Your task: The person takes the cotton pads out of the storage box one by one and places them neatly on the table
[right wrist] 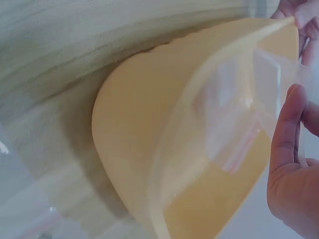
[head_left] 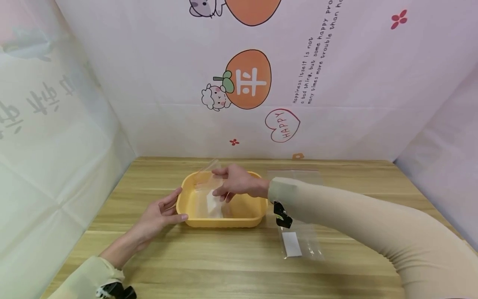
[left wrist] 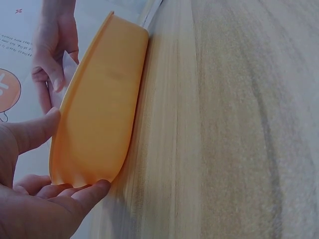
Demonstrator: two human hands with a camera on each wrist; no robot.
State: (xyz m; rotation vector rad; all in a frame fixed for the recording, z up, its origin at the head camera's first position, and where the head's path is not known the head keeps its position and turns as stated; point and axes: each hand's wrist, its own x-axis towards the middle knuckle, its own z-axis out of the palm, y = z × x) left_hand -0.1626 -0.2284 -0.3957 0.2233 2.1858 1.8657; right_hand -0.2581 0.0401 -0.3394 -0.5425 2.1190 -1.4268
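Note:
A shallow yellow plastic bin [head_left: 224, 223] stands on the wooden table. At its left end my left hand [head_left: 157, 216] grips the wall, thumb by the rim and fingers against the outside, as the left wrist view also shows. Over the inside of the bin, my right hand [head_left: 239, 182] pinches a clear zip bag [head_left: 201, 201] with a white piece [head_left: 213, 202] in it. Most of that bag hangs within the bin, and one corner rises above the back rim. In the right wrist view a reddish zip line [right wrist: 242, 149] crosses the bag.
A second clear zip bag [head_left: 308, 238] lies flat right of the bin, partly under my right forearm, with a white card [head_left: 291, 244] at its near end. Behind the wooden table [head_left: 231, 261] hangs a printed white cloth [head_left: 168, 128]; more cloth hangs at both sides.

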